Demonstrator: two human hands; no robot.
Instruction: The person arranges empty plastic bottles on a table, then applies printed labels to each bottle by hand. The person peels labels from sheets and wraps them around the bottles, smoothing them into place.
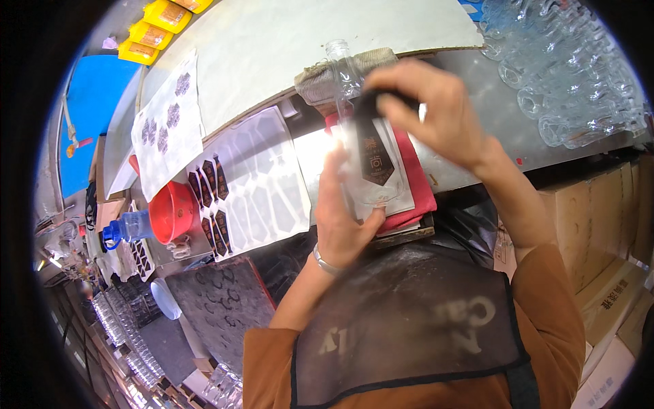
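Observation:
A clear glass bottle (344,82) lies in front of me with its neck pointing away, resting on a folded cloth (315,83) and a padded red and white stack (417,178). On its body sits a dark tie-shaped label (377,153). My left hand (340,211) grips the bottle's left side, with the thumb near its base. Above the label's upper end is my right hand (436,109), its fingers closed round a black object (385,102) blurred by motion. Whether that object touches the glass I cannot tell.
To the left lies a backing sheet (255,184) with several dark labels, beside a red bowl (170,213) and a blue-capped jug (129,228). Many clear glass bottles (565,75) stand at the far right. Yellow containers (151,33) sit far left; cardboard boxes (593,225) lie right.

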